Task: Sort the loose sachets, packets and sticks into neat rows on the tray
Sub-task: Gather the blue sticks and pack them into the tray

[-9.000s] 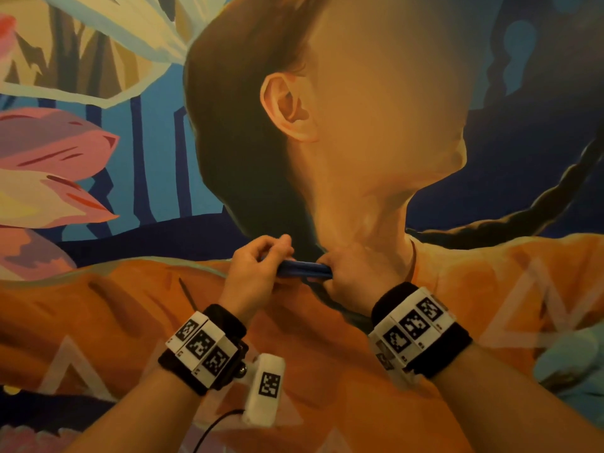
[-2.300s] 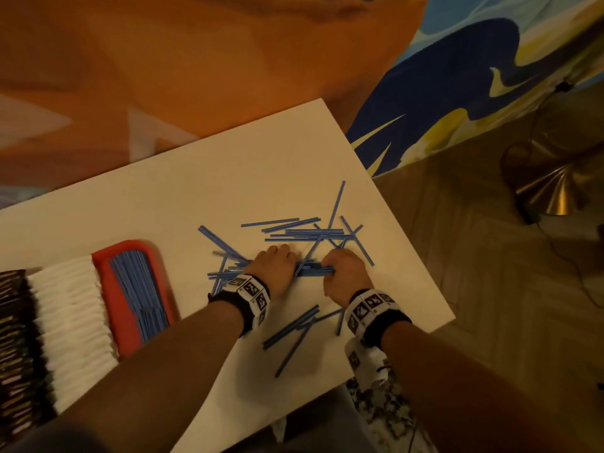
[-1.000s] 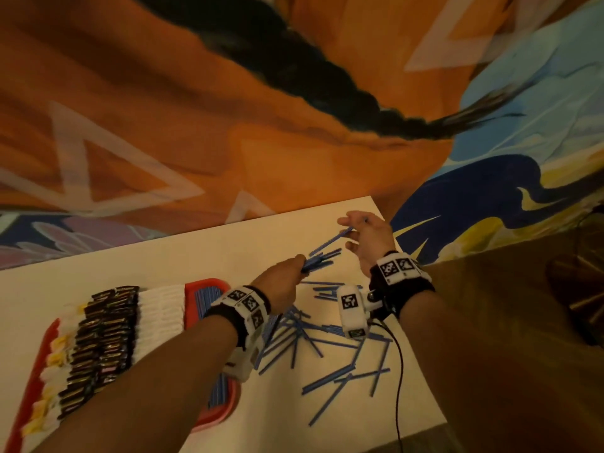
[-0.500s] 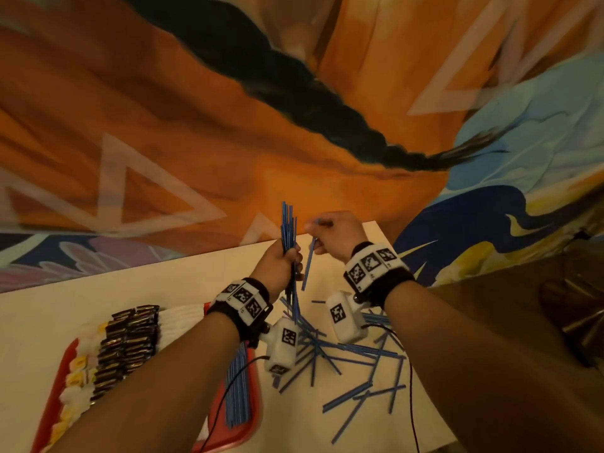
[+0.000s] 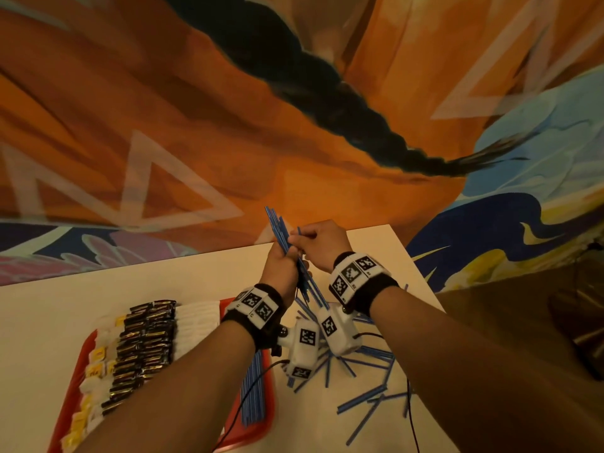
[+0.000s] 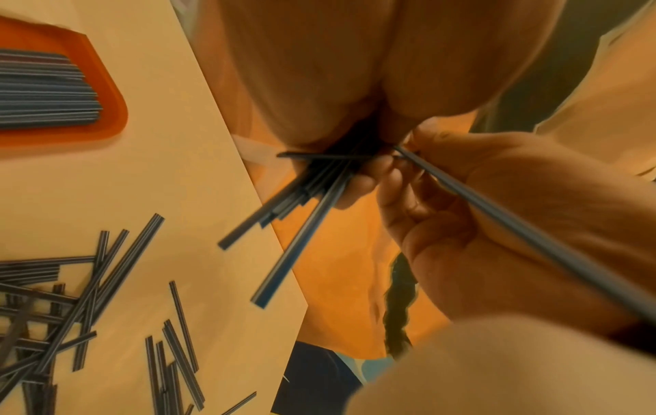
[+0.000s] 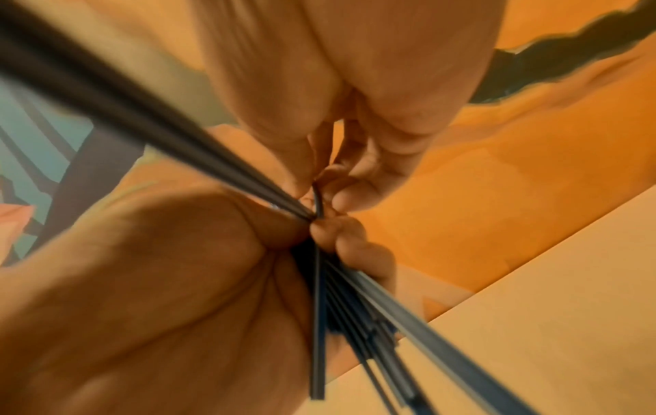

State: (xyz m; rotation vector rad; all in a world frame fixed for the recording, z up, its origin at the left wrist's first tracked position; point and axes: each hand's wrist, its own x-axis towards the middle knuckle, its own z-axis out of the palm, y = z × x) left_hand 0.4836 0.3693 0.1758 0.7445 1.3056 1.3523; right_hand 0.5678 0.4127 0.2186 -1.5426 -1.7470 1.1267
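My left hand (image 5: 281,266) grips a bundle of thin blue sticks (image 5: 277,230), held nearly upright above the white table (image 5: 98,295). My right hand (image 5: 318,241) is right beside it and pinches one stick against the top of the bundle. In the left wrist view the right hand's stick (image 6: 532,238) runs off to the lower right, and the bundle (image 6: 302,202) fans out below my curled fingers. Several loose blue sticks (image 5: 361,399) lie scattered on the table under my wrists. More blue sticks (image 5: 253,393) lie in a row at the right end of the red tray (image 5: 70,392).
The tray also holds rows of white sachets (image 5: 192,325), black packets (image 5: 143,348) and yellow-and-white sachets (image 5: 94,354). The table's right edge is close to the loose sticks, with dark floor beyond it. A painted mural wall stands behind the table.
My left hand lifted the bundle from pointing sideways to upright. My right hand picked up a single stick, came in from the right and now presses it against the bundle.
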